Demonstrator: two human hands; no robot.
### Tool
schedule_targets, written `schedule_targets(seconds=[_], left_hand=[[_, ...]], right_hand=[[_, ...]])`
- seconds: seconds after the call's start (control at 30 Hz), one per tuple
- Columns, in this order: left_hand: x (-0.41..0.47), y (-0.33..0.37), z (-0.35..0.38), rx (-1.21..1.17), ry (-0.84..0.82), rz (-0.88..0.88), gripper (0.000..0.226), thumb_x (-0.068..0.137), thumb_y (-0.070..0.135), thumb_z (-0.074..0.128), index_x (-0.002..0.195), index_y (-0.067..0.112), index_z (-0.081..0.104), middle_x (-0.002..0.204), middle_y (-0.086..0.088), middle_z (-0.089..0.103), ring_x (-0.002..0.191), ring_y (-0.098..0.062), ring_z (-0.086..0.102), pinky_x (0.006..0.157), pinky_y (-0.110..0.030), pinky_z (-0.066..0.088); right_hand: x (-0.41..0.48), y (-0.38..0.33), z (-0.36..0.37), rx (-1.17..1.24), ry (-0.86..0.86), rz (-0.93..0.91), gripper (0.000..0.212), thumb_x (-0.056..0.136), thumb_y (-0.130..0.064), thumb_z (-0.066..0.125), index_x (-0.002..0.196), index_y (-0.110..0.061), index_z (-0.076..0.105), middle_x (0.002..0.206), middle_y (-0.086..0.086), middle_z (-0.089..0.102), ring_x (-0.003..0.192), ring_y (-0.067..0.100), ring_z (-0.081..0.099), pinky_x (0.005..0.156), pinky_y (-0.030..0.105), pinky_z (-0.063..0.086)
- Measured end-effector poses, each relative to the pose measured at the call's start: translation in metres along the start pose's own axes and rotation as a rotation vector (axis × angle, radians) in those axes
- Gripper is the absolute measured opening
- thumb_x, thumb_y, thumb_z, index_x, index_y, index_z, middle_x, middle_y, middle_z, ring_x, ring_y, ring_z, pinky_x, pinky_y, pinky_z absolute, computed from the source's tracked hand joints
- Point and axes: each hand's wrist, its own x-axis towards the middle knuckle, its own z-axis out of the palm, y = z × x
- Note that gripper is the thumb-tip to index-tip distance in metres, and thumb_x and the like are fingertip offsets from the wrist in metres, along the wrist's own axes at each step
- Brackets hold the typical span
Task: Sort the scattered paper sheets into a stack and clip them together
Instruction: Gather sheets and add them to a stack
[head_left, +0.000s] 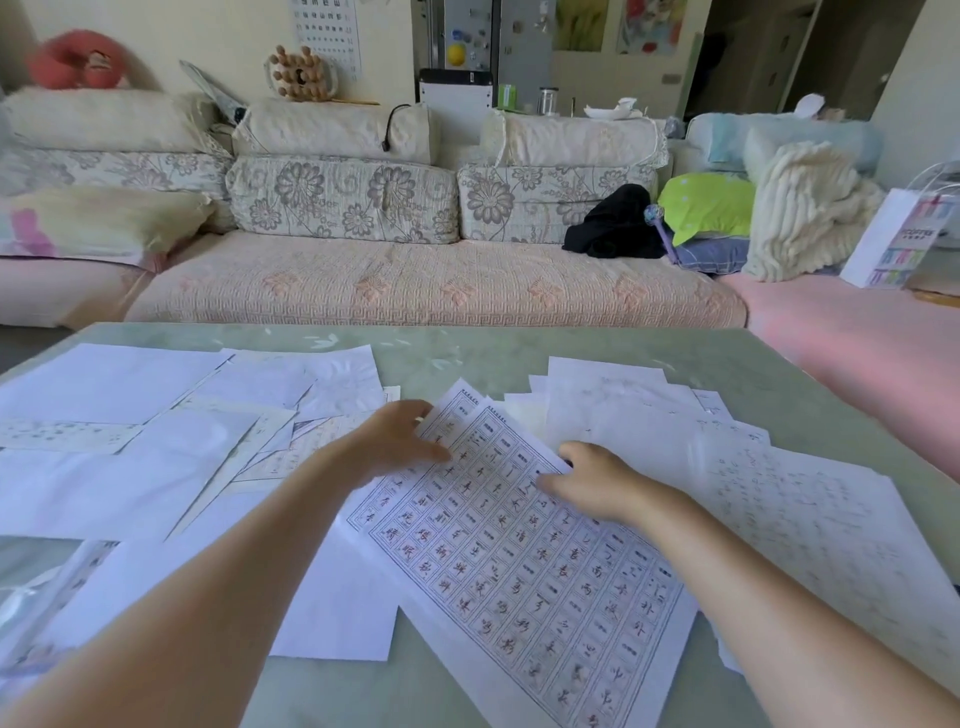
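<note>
Many white paper sheets lie scattered over the pale green table (467, 348). A sheet printed with a grid of characters (519, 561) lies tilted in the middle, on top of other sheets. My left hand (395, 441) rests on its upper left edge, fingers curled over the paper's border. My right hand (597, 483) presses flat on its upper right part, fingers spread toward the left. Blank sheets (130, 467) overlap on the left; faintly printed sheets (805, 519) fan out on the right. No clip is visible.
A sofa (415, 291) with floral cushions stands just beyond the table's far edge. Black clothing (618, 223), a green pillow and a cream blanket sit on its right end. A white paper bag (898, 244) stands at the far right.
</note>
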Motion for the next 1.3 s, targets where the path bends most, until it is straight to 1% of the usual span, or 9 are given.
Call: schedule_targets(seconds=[0.17,0.23,0.33,0.47,0.63,0.73,0.87,1.1,1.3], left_hand=[[0.0,0.013,-0.003,0.032,0.101,0.153,0.017,0.09,0.011,0.067,0.103,0.022,0.066,0.095,0.006,0.071,0.086,-0.016,0.067,0.067,-0.024,0.051],[0.002,0.016,-0.002,0.014,0.125,0.2,0.019,0.093,0.012,0.063,0.106,0.024,0.065,0.096,0.008,0.071,0.084,-0.016,0.067,0.064,-0.026,0.051],[0.008,0.013,0.006,0.058,0.287,0.282,0.033,0.094,0.015,0.06,0.125,0.027,0.056,0.113,0.008,0.064,0.105,-0.016,0.06,0.081,-0.035,0.051],[0.026,0.004,0.017,0.099,0.533,0.25,0.042,0.091,0.011,0.06,0.132,0.02,0.052,0.127,0.0,0.059,0.12,-0.022,0.05,0.103,-0.039,0.04],[0.047,-0.005,0.044,0.179,0.239,0.037,0.042,0.091,0.019,0.061,0.132,0.019,0.053,0.13,0.0,0.057,0.118,-0.023,0.055,0.094,-0.029,0.043],[0.062,-0.006,0.058,0.276,0.136,-0.018,0.042,0.091,0.024,0.061,0.133,0.02,0.054,0.133,-0.003,0.056,0.12,-0.024,0.052,0.097,-0.027,0.041],[0.081,0.005,0.07,0.419,0.17,-0.088,0.054,0.091,0.033,0.057,0.142,0.022,0.042,0.139,-0.01,0.05,0.129,-0.031,0.041,0.103,-0.034,0.038],[0.113,0.018,0.078,0.65,0.037,0.011,0.103,0.077,0.066,0.065,0.155,0.02,0.014,0.161,0.0,0.017,0.147,-0.027,0.01,0.116,-0.05,0.021],[0.136,0.02,0.067,0.726,0.012,0.028,0.113,0.06,0.078,0.069,0.149,0.021,0.029,0.148,-0.005,0.032,0.14,-0.026,0.023,0.112,-0.049,0.03]], right_hand=[[0.001,-0.009,0.002,0.168,-0.022,-0.043,0.068,0.078,-0.036,0.077,0.133,-0.032,0.038,0.116,-0.01,0.059,0.099,0.011,0.062,0.078,0.031,0.053],[0.005,-0.008,0.002,0.252,-0.017,-0.063,0.057,0.078,-0.025,0.082,0.127,-0.021,0.054,0.113,-0.007,0.067,0.096,0.011,0.066,0.081,0.031,0.056],[0.006,-0.002,-0.005,0.364,0.012,-0.025,0.014,0.084,-0.013,0.078,0.093,-0.011,0.068,0.087,0.001,0.069,0.077,0.015,0.063,0.072,0.025,0.05],[0.018,0.032,-0.026,0.424,0.192,0.132,0.021,0.084,-0.009,0.075,0.105,-0.009,0.073,0.102,0.008,0.074,0.092,0.024,0.07,0.093,0.038,0.055],[0.021,0.08,-0.045,0.284,0.376,0.333,0.031,0.085,-0.01,0.066,0.114,0.001,0.066,0.11,0.015,0.073,0.073,0.022,0.061,0.065,0.027,0.045],[0.022,0.095,-0.046,0.253,0.434,0.385,0.028,0.082,-0.006,0.06,0.109,0.002,0.064,0.099,0.014,0.073,0.062,0.022,0.055,0.057,0.028,0.04],[0.028,0.102,-0.042,0.208,0.447,0.369,0.024,0.076,-0.004,0.052,0.094,-0.001,0.067,0.071,0.007,0.066,0.054,0.021,0.049,0.053,0.026,0.035],[0.037,0.098,-0.041,0.196,0.393,0.323,0.017,0.078,-0.007,0.052,0.089,-0.013,0.063,0.081,0.004,0.071,0.057,0.019,0.054,0.051,0.024,0.038],[0.043,0.104,-0.044,0.22,0.366,0.292,0.017,0.077,-0.007,0.054,0.086,-0.013,0.067,0.074,0.004,0.07,0.053,0.019,0.05,0.05,0.025,0.037]])
